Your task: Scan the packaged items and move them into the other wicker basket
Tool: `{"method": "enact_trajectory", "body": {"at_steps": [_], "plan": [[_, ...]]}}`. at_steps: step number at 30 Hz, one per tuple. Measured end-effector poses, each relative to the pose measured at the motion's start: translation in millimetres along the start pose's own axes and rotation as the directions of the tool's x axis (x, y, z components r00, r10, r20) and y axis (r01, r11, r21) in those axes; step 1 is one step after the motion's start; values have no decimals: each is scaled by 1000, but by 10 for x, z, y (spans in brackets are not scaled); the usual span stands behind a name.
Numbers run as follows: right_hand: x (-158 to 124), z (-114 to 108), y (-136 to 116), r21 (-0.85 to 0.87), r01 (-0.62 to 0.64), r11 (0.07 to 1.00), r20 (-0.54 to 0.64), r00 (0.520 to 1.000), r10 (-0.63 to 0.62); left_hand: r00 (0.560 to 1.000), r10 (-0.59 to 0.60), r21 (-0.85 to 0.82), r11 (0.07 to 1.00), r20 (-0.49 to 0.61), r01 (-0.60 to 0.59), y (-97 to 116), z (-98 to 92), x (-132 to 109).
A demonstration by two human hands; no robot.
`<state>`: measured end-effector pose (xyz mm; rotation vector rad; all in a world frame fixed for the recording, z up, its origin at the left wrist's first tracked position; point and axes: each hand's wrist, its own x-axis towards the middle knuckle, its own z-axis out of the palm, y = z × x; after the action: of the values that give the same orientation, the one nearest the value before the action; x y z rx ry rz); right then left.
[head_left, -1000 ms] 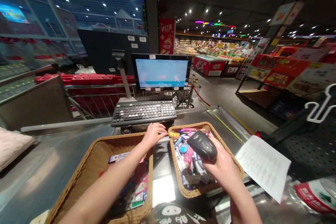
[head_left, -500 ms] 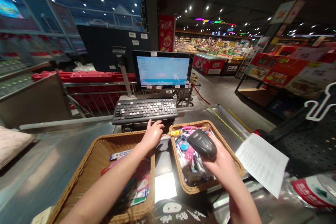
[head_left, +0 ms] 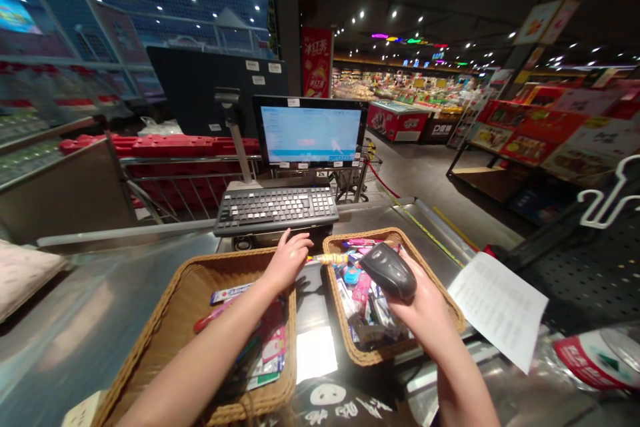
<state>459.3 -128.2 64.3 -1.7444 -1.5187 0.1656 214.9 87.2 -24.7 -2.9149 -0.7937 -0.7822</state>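
Observation:
My right hand point(head_left: 417, 297) is wrapped round a black handheld barcode scanner point(head_left: 389, 271), held above the smaller wicker basket point(head_left: 367, 360). My left hand point(head_left: 290, 260) is over the back right corner of the larger wicker basket point(head_left: 150, 320). A slim yellow patterned pen-like stick point(head_left: 327, 258) juts rightward from its palm side, its far end over the smaller basket and below the scanner's head. The thumb's grip on it is mostly hidden, while the other fingers stretch forward near the keyboard point(head_left: 277, 207). Small packaged goods point(head_left: 265, 360) lie in the larger basket; several more fill the smaller one.
A lit monitor point(head_left: 313, 133) stands behind the keyboard. On the right are a printed paper sheet point(head_left: 500, 307) and a bottle with a red label point(head_left: 595, 360). A pale cushion-like item point(head_left: 25, 277) lies at the left edge of the metal counter point(head_left: 100, 293).
The yellow stick has turned, showing a different side of its pattern, and has dropped slightly. My left hand has shifted a little. The scanner has moved slightly rightward in my right hand.

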Motion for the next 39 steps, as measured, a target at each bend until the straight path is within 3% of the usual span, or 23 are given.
{"method": "enact_trajectory", "body": {"at_steps": [3,7,11,16,25,31,36,39], "plan": [[12,10,-18,-27,20,999,1,1000,-20,999,-48,-26,999,10,48,1,-4,-66],[36,59,-36,-77,70,995,88,994,-63,991,-134,-65,989,25,136,16,-8,-122],[23,94,-45,-68,72,995,95,993,-65,981,-191,-125,975,-43,185,41,-83,-147],[19,68,-83,-61,58,996,17,998,-57,956,-195,-144,975,-218,166,89,-406,-126],[91,45,-339,-34,173,984,-31,984,-174,891,-169,-52,985,-420,162,181,-1022,-145],[136,18,-675,-64,321,945,-28,946,-323,833,-147,42,979,-533,200,148,-1270,-303],[169,112,-836,-90,443,892,-14,895,-446,812,-159,64,970,-562,234,91,-1405,-463],[159,194,-892,-78,450,890,18,893,-450,803,-182,58,964,-568,259,66,-1459,-556]]}}
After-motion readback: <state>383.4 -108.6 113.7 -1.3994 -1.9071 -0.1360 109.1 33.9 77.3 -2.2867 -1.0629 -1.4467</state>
